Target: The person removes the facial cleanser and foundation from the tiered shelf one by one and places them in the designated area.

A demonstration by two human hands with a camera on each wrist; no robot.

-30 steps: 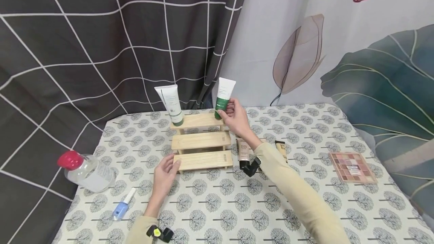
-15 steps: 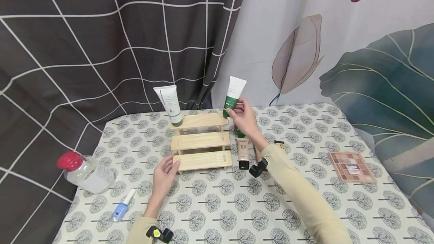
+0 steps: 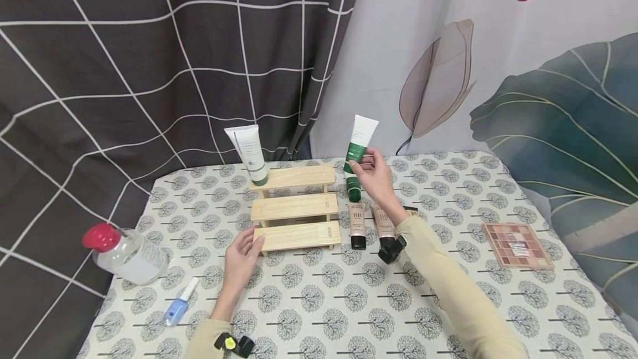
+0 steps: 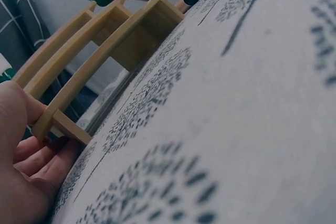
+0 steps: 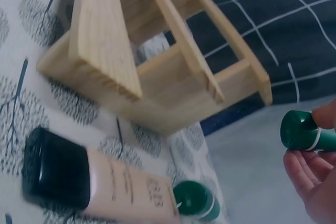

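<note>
My right hand (image 3: 375, 180) grips a green-and-white squeeze tube (image 3: 360, 140), cap down, to the right of a three-step wooden display rack (image 3: 294, 206). In the right wrist view the green cap (image 5: 299, 130) points toward the rack, clear of its top step. With my left hand (image 3: 241, 256) I hold the left end of the rack's lowest step; the left wrist view has the thumb above and fingers (image 4: 44, 161) curled below. A white tube (image 3: 251, 154) with a green cap stands on the top step's left end. Another green tube (image 3: 353, 188) is beneath the held one, partly hidden.
Two BB cream tubes (image 3: 357, 225) lie right of the rack, one partly behind my right wrist. An eyeshadow palette (image 3: 518, 245) lies farther right. At left are a red-capped clear bottle (image 3: 132, 256) and a blue nail polish bottle (image 3: 178, 310). Curtains hang behind the table.
My right hand has carried the green-and-white tube rightward, from over the top step's right end to beyond the rack. The left hand stays on the lowest step.
</note>
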